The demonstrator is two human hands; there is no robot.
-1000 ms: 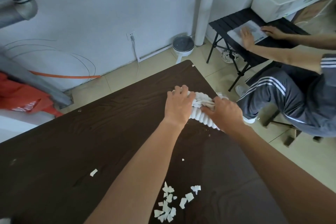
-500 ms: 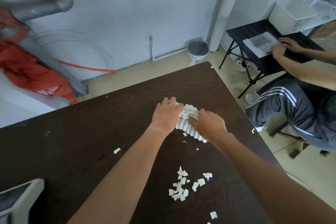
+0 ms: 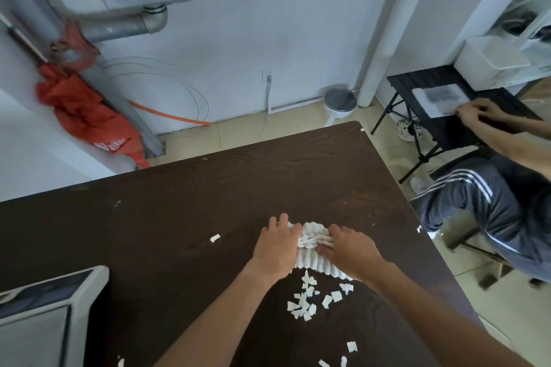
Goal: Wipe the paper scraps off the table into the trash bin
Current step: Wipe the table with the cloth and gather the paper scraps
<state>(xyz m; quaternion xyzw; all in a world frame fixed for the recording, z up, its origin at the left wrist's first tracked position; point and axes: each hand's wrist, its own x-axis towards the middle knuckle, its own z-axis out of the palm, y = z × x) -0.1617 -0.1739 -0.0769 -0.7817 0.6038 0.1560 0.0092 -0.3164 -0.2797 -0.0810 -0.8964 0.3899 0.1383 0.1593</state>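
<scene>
Head view: left hand [image 3: 275, 250] and right hand [image 3: 347, 250] both pressed on white ribbed cloth [image 3: 313, 250], fingers curled into its bunched middle, cloth flat on dark tabletop [image 3: 149, 217]. Main cluster of paper scraps [image 3: 310, 301] just near side of cloth, between forearms. Single scrap [image 3: 215, 238] left of left hand; few more by near edge. White bin-like container [image 3: 44, 316] at lower left; whether it is trash bin, cannot tell. Seated person [image 3: 492, 202] at right, beside black folding table [image 3: 441, 116].

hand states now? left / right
Left hand: closed on the white ribbed cloth, pressing it to the dark wooden table.
Right hand: closed on the same cloth.
</scene>
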